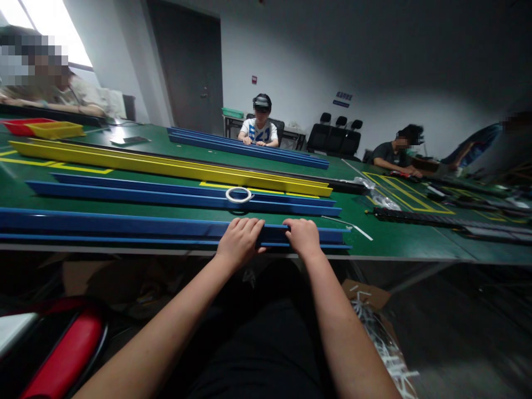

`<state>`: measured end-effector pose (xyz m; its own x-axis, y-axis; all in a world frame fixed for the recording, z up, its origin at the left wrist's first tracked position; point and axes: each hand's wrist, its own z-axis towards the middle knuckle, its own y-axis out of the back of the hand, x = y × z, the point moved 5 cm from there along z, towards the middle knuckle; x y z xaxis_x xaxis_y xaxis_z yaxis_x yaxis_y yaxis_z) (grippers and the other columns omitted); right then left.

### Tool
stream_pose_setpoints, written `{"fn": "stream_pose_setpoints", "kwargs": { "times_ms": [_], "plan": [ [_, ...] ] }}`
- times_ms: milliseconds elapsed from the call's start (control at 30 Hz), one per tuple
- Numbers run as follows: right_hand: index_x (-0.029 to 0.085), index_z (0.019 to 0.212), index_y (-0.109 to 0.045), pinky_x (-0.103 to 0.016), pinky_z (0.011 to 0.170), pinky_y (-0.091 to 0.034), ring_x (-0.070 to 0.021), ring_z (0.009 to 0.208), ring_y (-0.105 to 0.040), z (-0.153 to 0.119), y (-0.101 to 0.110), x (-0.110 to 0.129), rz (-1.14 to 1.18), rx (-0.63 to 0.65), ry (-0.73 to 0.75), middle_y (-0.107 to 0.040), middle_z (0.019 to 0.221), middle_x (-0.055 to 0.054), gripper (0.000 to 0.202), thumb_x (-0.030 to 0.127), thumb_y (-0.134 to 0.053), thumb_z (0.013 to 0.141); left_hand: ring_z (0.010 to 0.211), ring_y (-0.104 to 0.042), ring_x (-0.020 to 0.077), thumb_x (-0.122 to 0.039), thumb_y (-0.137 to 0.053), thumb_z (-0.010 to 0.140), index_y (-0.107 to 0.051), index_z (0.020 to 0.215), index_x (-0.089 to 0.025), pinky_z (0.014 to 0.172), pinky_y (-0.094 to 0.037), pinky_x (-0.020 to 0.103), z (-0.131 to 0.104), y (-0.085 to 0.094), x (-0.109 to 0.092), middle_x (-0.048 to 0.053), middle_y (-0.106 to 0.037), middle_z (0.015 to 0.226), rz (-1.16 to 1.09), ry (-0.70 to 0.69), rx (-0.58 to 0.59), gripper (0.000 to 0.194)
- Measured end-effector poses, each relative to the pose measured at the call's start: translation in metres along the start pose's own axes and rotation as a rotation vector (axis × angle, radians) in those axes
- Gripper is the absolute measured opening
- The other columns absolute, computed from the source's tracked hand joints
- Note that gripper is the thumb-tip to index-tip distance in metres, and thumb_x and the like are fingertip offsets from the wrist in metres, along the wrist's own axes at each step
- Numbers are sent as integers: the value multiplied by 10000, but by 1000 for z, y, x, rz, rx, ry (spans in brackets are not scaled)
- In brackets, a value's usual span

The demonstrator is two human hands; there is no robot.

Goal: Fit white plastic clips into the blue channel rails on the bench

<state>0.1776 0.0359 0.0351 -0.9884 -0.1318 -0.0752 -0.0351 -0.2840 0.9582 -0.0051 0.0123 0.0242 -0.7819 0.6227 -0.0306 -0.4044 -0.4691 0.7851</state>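
A long blue channel (pixel 124 227) lies along the front edge of the green table. My left hand (pixel 241 241) is wrapped over it, fingers together on its far wall and thumb at the near side. To the right, my right hand (pixel 303 237) grips the same channel, its fingers curled over the far wall. A short gap separates the two hands. Just beyond, a white roll of tape (pixel 238 194) rests on another blue channel (pixel 166 194). A thin white strip (pixel 361 230) lies on the table past my right hand.
Yellow channels (pixel 166 168) and more blue channels (pixel 249 148) lie farther back on the table (pixel 399 238). Black strips (pixel 432 218) are at the right. Red and yellow trays (pixel 56 129) stand at the far left. Several people sit around. A box of white scraps (pixel 374 321) is below.
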Motion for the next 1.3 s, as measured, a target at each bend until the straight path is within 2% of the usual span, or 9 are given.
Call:
{"fn": "stream_pose_setpoints", "kwargs": {
  "times_ms": [167, 267, 367, 433, 533, 667, 900, 1033, 1300],
  "plan": [
    [343, 1090, -672, -333, 807, -362, -200, 939, -626, -3, 1, 1, -23, -17, 32, -728, 1017, -17, 207, 362, -559, 917, 1127, -557, 278, -347, -643, 814, -648, 1144, -234, 1011, -365, 448, -20, 15, -1, 92, -663, 1165, -225, -19, -208, 349],
    [343, 1073, -674, -331, 765, -349, -203, 914, -622, -5, 2, 1, -31, -46, 54, -726, 974, -18, 222, 416, -509, 943, 876, -594, 210, -301, -587, 847, -654, 895, -206, 855, -452, 372, -48, 15, 0, 55, -659, 888, -505, 259, -344, 126],
    [336, 1036, -682, -329, 736, -327, -205, 895, -609, -6, 1, 1, -33, -58, 72, -723, 925, -17, 229, 425, -490, 949, 692, -556, 149, -343, -521, 897, -591, 785, -190, 675, -459, 286, -77, -6, -2, 10, -583, 725, -887, 596, -285, 202],
    [331, 1030, -683, -330, 732, -312, -204, 893, -599, -7, 0, 1, -30, -75, 76, -723, 929, -15, 213, 396, -498, 946, 596, -528, 119, -392, -504, 908, -576, 824, -186, 571, -435, 247, -93, -19, -1, -18, -546, 672, -1124, 804, -301, 233],
    [325, 1070, -674, -332, 738, -292, -199, 909, -583, -12, -1, 2, -19, -118, 79, -720, 972, -17, 217, 336, -497, 945, 575, -574, 110, -432, -528, 892, -534, 989, -200, 521, -450, 231, -106, -25, 10, -21, -594, 751, -1342, 989, -441, 252],
    [310, 1107, -666, -337, 747, -273, -195, 932, -557, -19, 0, 3, -6, -158, 85, -713, 1010, -23, 246, 296, -472, 955, 644, -671, 153, -439, -564, 874, -427, 1101, -236, 542, -513, 261, -110, -16, 27, 0, -669, 847, -1350, 1081, -592, 334],
    [288, 1160, -644, -347, 794, -261, -183, 965, -529, -31, 14, 5, 31, -235, 93, -694, 1073, -26, 277, 295, -429, 985, 789, -723, 203, -465, -557, 883, -415, 1145, -233, 636, -571, 334, -106, 3, 24, 47, -713, 924, -1381, 1151, -529, 377],
    [279, 1165, -642, -344, 810, -260, -182, 964, -527, -39, 25, 6, 39, -244, 97, -691, 1077, -34, 284, 303, -417, 993, 698, -697, 181, -528, -607, 831, -501, 966, -194, 552, -550, 287, -115, 6, 24, 4, -655, 813, -1429, 1287, -548, 375],
    [264, 1171, -637, -346, 840, -264, -194, 985, -534, -61, 48, 9, 55, -287, 103, -688, 1115, -53, 286, 294, -417, 992, 927, -669, 197, -599, -621, 802, -583, 1123, -237, 742, -590, 363, -105, 22, 49, 73, -674, 1060, -1558, 1197, -930, 486]
  ]
}}
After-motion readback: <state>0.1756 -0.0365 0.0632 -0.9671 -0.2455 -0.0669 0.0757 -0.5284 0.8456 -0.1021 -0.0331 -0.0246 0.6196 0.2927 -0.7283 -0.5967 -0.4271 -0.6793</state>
